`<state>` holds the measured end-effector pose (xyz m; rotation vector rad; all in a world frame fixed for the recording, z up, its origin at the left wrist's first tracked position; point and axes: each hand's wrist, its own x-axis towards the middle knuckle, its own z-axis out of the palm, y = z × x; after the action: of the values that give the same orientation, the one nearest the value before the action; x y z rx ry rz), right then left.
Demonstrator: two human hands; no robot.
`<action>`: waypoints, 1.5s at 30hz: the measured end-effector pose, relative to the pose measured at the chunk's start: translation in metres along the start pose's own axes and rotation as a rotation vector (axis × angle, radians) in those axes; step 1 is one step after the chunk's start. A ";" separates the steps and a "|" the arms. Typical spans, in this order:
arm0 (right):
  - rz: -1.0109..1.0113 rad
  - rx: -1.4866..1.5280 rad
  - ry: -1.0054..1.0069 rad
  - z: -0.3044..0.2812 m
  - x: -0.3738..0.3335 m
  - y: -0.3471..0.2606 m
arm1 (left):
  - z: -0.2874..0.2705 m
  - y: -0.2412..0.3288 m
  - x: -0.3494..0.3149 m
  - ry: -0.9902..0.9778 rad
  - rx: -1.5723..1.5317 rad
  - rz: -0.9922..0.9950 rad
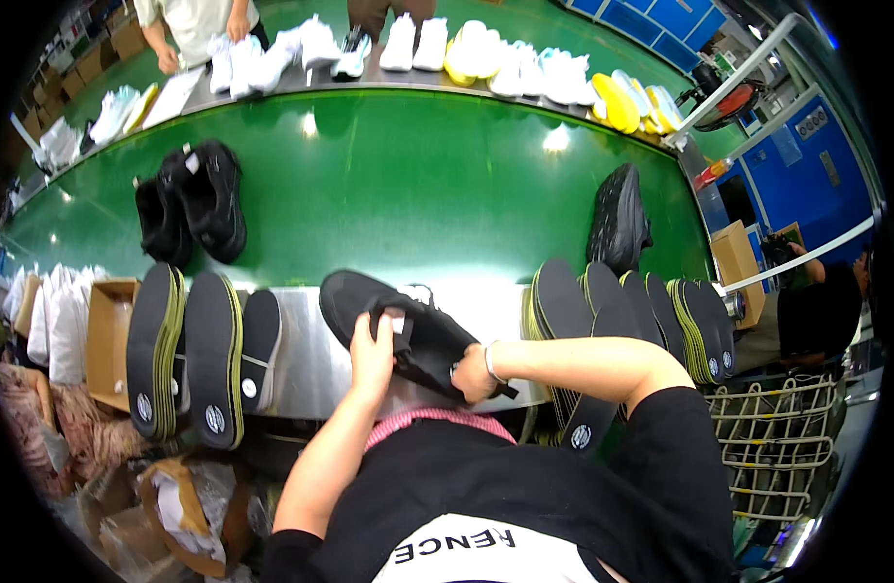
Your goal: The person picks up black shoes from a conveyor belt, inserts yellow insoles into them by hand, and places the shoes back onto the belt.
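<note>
Black shirt (447,476), shoe (432,340) over metal ledge (306,340), green worktop (418,194), blue panels (797,199)

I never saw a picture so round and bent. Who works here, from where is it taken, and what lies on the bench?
No machine is working with arms here: one person uses bare hands. The only picture comes from a wide fisheye camera worn on the head, looking down, so straight edges curve. The left hand and right hand hold a black shoe. Either side are dark insoles with yellow-green edges. On the green surface beyond are more black shoes; along the far ledge, mostly pale shoes.
</note>
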<state>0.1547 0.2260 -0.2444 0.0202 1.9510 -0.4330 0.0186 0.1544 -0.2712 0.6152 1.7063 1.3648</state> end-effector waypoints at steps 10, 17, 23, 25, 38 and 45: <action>0.005 0.282 -0.129 0.004 0.013 0.003 | -0.002 -0.003 0.001 -0.067 0.076 0.004; -0.197 0.477 0.618 0.019 -0.018 0.007 | -0.011 0.002 0.002 -0.147 0.010 0.014; 0.086 0.908 1.603 0.056 -0.129 0.109 | -0.029 0.012 0.015 -0.170 0.113 0.259; 0.344 1.251 1.730 0.112 -0.138 0.181 | -0.033 0.023 0.017 -0.148 0.187 0.252; 0.896 1.876 1.482 0.254 -0.134 0.328 | -0.049 0.031 0.023 -0.023 0.224 0.157; 0.741 1.616 1.863 0.191 -0.157 0.335 | -0.094 0.041 0.039 -0.047 0.390 0.098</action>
<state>0.4597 0.5087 -0.2681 2.8727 2.0781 -1.6450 -0.0860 0.1469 -0.2398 0.9514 1.9411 1.0772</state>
